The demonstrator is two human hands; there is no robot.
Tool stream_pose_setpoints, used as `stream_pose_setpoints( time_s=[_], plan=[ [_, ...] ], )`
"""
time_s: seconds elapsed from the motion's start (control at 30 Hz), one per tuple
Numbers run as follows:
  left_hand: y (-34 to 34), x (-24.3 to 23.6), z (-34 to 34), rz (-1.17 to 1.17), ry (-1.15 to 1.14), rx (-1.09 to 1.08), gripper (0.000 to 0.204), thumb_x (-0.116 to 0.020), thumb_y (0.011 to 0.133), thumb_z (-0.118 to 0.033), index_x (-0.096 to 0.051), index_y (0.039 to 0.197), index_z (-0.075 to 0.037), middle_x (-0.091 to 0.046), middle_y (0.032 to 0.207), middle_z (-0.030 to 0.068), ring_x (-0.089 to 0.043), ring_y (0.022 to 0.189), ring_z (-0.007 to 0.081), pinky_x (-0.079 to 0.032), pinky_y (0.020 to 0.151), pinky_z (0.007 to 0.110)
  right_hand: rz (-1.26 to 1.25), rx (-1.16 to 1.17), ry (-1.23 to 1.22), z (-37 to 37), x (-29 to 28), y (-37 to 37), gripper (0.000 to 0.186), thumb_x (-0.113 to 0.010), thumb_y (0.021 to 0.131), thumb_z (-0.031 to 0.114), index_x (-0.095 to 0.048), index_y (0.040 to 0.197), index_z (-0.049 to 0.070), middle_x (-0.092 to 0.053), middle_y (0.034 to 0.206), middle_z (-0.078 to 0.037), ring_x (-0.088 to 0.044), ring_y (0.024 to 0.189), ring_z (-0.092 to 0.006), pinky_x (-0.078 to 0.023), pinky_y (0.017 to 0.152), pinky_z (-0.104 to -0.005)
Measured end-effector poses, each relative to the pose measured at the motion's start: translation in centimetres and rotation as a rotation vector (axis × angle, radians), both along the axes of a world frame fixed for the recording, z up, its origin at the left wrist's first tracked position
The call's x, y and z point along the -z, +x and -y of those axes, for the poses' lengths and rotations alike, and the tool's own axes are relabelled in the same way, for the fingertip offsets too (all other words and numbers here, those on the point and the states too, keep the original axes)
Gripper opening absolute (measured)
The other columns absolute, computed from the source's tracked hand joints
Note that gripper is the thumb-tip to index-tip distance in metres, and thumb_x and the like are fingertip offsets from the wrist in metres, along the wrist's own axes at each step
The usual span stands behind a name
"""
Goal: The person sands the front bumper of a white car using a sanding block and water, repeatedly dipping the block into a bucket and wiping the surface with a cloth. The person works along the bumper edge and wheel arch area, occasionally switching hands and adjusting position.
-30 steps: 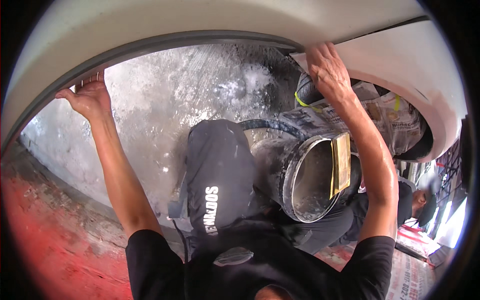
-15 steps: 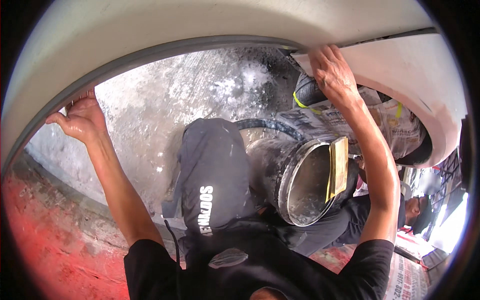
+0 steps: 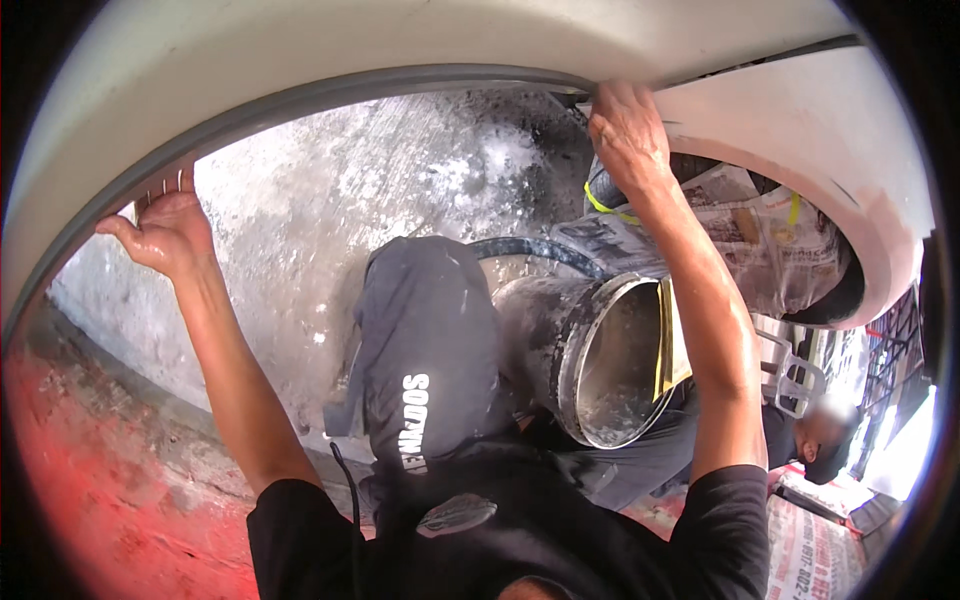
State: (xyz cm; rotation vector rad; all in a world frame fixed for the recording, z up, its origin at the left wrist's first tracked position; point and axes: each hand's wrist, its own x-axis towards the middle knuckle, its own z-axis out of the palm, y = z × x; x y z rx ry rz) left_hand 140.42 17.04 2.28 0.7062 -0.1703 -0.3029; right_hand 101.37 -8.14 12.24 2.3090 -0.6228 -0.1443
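A pale car bumper (image 3: 400, 35) with a dark lower edge arches across the top of the view. At its left side, my left hand (image 3: 170, 232) is palm up with the fingers hooked behind the lower edge and the thumb in front. My right hand (image 3: 630, 135) grips the bumper's right end, where it meets the whitish fender (image 3: 780, 105); its fingertips are partly hidden at the seam. Below that hand, crumpled newspaper (image 3: 785, 250) covers the wheel inside the arch.
A stained bucket (image 3: 535, 320) lies tilted by my knee (image 3: 430, 330), with a flat yellow-edged piece (image 3: 672, 345) at its rim. Another person (image 3: 825, 440) is low at the right, near a pale plastic chair (image 3: 790, 370). Splotched concrete (image 3: 350, 180) and a red-painted surface (image 3: 110, 480) lie below.
My right hand has shifted a little left, from the fender's corner to the bumper's end, and its forearm has swung left. The left hand stays hooked at the edge, almost unmoved.
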Motion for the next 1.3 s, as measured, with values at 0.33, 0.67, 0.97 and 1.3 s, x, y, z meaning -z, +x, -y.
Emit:
stream_pose_setpoints(
  time_s=[0.33,0.67,0.97,1.3],
  plan=[
    [-0.5,1.4,-0.7,-0.010,0.034,-0.022,0.112,-0.059,0.086,-0.075,-0.023,0.154,0.006,-0.031,0.159,0.0237,-0.032,0.147,0.0443,-0.022,0.122,0.069,-0.026,-0.088,0.086,0.3,-0.7,-1.2,0.024,-0.063,0.085,0.020,-0.077,0.091,0.002,-0.065,0.104,-0.009,-0.056,0.112,-0.0252,-0.044,0.102,-0.0417],
    [-19.3,5.6,9.4,-0.002,0.224,0.558,0.036,-0.060,0.092,-0.008,-0.063,0.126,0.004,-0.065,0.126,0.0169,-0.063,0.120,0.0265,-0.057,0.098,0.042,-0.029,-0.117,0.171,0.9,-1.6,-1.8,0.021,-0.064,0.083,0.018,-0.075,0.088,0.002,-0.066,0.098,-0.009,-0.058,0.105,-0.0257,-0.047,0.097,-0.0387],
    [-33.4,1.5,21.7,0.634,0.240,0.462,0.037,-0.056,0.089,0.001,-0.064,0.125,0.003,-0.062,0.129,0.0234,-0.059,0.123,0.0400,-0.046,0.106,0.044,-0.079,-0.011,0.134,-0.1,-1.8,-1.0,0.021,-0.063,0.084,0.022,-0.078,0.082,0.007,-0.067,0.101,-0.012,-0.056,0.108,-0.0277,-0.044,0.098,-0.0408],
    [-35.6,2.0,23.6,0.733,0.251,0.224,0.027,-0.061,0.086,-0.001,-0.065,0.113,-0.001,-0.063,0.116,0.0200,-0.062,0.105,0.0413,-0.052,0.089,0.045,0.023,-0.093,0.043,0.8,-0.3,-1.9,0.022,-0.064,0.081,0.024,-0.078,0.077,0.008,-0.066,0.102,-0.011,-0.055,0.109,-0.0266,-0.043,0.098,-0.0398]
  ],
)
